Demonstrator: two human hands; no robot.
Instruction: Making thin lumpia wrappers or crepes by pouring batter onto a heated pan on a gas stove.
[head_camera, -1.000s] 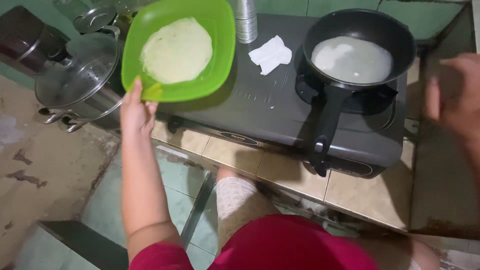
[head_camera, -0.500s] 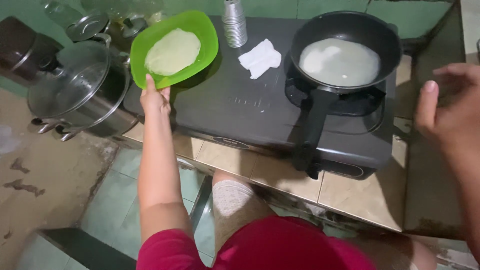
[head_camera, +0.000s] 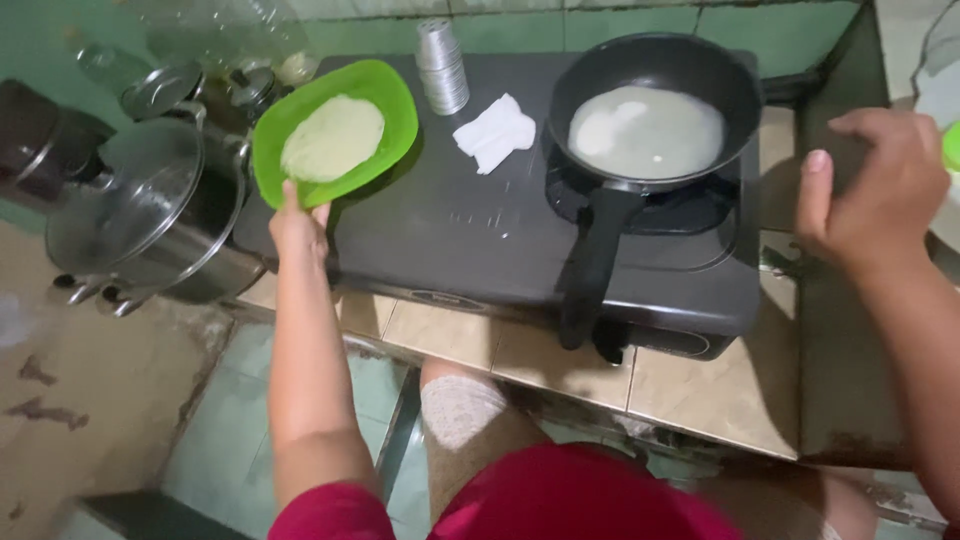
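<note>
My left hand (head_camera: 298, 226) grips the near rim of a green plate (head_camera: 392, 110) that carries a pale round flatbread (head_camera: 332, 138), at the left end of a black stove top (head_camera: 450, 230). A black frying pan (head_camera: 650, 75) sits on the right burner with a thin white batter round (head_camera: 645, 130) in it; its handle points toward me. My right hand (head_camera: 875, 190) hovers right of the pan, fingers curled, by a white object with a green bit at the frame edge. Whether it holds that object is hidden.
A stack of metal cups (head_camera: 441, 65) and a folded white cloth (head_camera: 494, 132) lie on the stove between plate and pan. A steel pot with a glass lid (head_camera: 140, 215) stands left of the stove, with more cookware behind. Tiled counter edge runs below the stove.
The green plate with the flatbread has come down from near the camera and now rests low at the stove's left end. My right hand has shifted inward toward the pan side.
</note>
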